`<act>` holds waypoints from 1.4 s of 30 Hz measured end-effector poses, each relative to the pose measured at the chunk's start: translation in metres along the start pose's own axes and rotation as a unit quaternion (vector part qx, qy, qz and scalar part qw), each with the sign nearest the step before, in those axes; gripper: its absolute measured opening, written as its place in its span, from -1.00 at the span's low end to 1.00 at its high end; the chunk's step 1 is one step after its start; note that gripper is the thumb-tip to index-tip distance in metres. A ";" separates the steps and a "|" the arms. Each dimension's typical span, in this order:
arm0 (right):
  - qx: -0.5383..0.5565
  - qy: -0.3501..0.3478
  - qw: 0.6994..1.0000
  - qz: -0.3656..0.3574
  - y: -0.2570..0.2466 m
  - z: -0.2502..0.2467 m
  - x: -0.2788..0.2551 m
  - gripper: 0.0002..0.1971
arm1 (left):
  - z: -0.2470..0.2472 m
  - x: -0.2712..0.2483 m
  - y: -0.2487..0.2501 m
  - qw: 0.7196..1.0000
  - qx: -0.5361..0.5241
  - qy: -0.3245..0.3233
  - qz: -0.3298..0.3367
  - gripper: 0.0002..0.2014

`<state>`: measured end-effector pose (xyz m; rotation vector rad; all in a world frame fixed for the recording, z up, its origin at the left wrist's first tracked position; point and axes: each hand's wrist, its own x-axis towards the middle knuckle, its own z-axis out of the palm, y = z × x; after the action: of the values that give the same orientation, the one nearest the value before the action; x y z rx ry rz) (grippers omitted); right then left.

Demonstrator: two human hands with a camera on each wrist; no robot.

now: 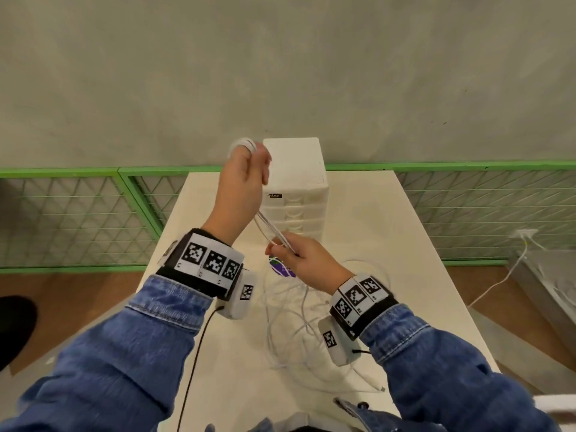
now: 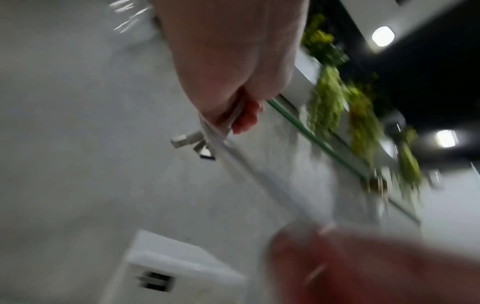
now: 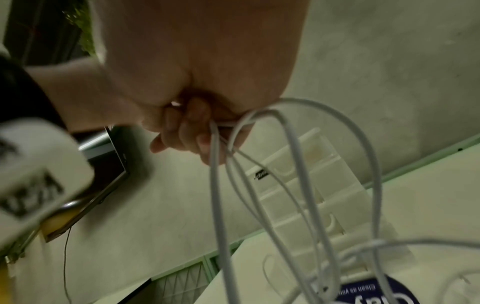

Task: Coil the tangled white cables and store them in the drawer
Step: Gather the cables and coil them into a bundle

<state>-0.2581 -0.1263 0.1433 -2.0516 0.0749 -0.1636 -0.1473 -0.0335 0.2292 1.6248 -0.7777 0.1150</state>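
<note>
A tangle of white cables (image 1: 290,319) lies on the cream table (image 1: 414,232) in front of me. My left hand (image 1: 246,173) is raised beside a white drawer unit (image 1: 296,188) and holds a small coil of white cable (image 1: 243,145) wound over its fingers. Strands (image 1: 271,229) run down from it to my right hand (image 1: 293,251), which pinches them. In the right wrist view my right hand (image 3: 197,131) grips several cable strands (image 3: 259,185) that hang in loops. The left wrist view is blurred; a strand (image 2: 233,152) leaves my left hand's fingers (image 2: 244,117). All drawers look closed.
A round purple sticker (image 1: 282,269) lies on the table under my right hand. A green mesh fence (image 1: 78,213) and a grey wall stand behind the table. A white power cord (image 1: 498,282) runs across the floor at the right. A black wire (image 1: 193,369) hangs from my left wrist.
</note>
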 end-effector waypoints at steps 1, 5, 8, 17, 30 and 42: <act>-0.008 0.013 1.000 -0.007 -0.001 -0.004 0.000 -0.87 | -0.001 -0.002 -0.005 0.991 0.115 -0.061 0.002 -0.77; 0.000 0.069 0.996 -0.048 -0.005 -0.022 0.002 -0.90 | -0.005 -0.013 -0.011 0.910 0.254 -0.300 -0.132 -0.69; 0.019 0.115 0.990 -0.084 -0.005 -0.039 0.006 -0.82 | -0.006 -0.020 -0.004 0.888 0.147 -0.368 -0.231 -0.54; -0.135 0.110 0.984 -0.039 0.033 -0.062 0.007 -0.85 | -0.007 -0.020 0.023 0.913 -0.030 -0.341 -0.220 -0.57; -0.120 0.081 0.987 0.073 0.046 -0.057 -0.008 -0.29 | -0.015 -0.002 0.029 0.958 -0.039 -0.208 -0.192 -0.54; 0.092 0.184 0.975 -0.080 -0.016 -0.069 0.010 -0.87 | -0.018 -0.012 0.021 0.915 0.153 -0.311 -0.205 -0.56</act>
<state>-0.2587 -0.1804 0.1899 -1.8205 0.1192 -0.6267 -0.1621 -0.0122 0.2451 2.1263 -0.8998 -0.6427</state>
